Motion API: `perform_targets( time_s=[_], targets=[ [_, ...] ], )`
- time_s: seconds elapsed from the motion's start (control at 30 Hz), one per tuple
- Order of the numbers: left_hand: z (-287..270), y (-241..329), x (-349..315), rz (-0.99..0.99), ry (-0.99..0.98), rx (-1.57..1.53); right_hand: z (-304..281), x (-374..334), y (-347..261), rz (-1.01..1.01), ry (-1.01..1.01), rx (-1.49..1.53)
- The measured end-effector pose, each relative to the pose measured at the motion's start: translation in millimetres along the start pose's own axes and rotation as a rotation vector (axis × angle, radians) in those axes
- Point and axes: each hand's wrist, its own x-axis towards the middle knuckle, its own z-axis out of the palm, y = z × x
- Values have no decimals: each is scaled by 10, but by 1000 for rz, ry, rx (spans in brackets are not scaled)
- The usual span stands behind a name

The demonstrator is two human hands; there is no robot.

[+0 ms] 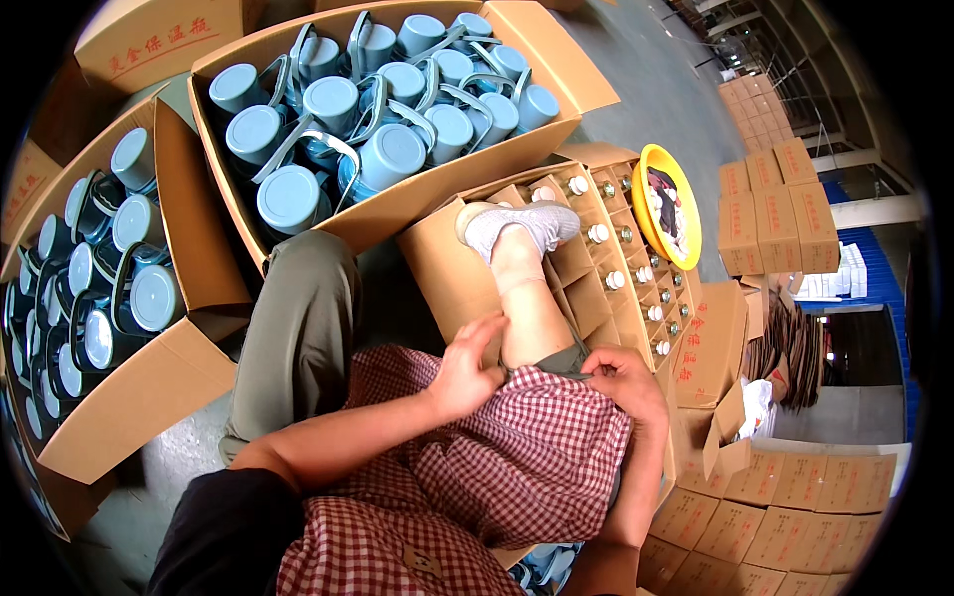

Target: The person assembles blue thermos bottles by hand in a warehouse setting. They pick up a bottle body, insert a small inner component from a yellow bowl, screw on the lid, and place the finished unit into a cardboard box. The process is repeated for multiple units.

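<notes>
My right leg is raised, and its grey shoe (532, 226) rests on a divided carton (437, 283). Bunched near the knee is the dark green trouser leg (556, 364), leaving the shin bare. My right hand (628, 385) pinches the trouser leg's edge between thumb and fingers. Beside the bare shin, my left hand (469, 368) touches the skin with its fingertips, thumb apart, holding nothing. A red checked apron (517, 437) covers my lap. White-capped bottles (597, 234) stand in the carton's compartments.
Blue lidded jugs with handles (393, 151) fill an open carton ahead; another carton of jugs (139, 223) stands left. A yellow basin (693, 238) holding cloth lies beyond the bottles. Stacked closed cartons (780, 507) stand at right.
</notes>
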Motion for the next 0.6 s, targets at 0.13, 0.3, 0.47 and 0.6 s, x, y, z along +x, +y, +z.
perform_targets(
  time_s=[0.13, 0.3, 0.47, 0.6],
  targets=[
    [87, -34, 44, -34, -18, -30, -2, 8, -42, -7, -14, 10],
    [124, 29, -295, 168, -211, -23, -17, 24, 49, 16, -24, 91],
    [46, 49, -311, 199, -291, 40, -34, -5, 85, 16, -31, 101],
    [70, 55, -488, 197, -249, 28, 75, 66, -171, -355, 258, -37]
  ],
)
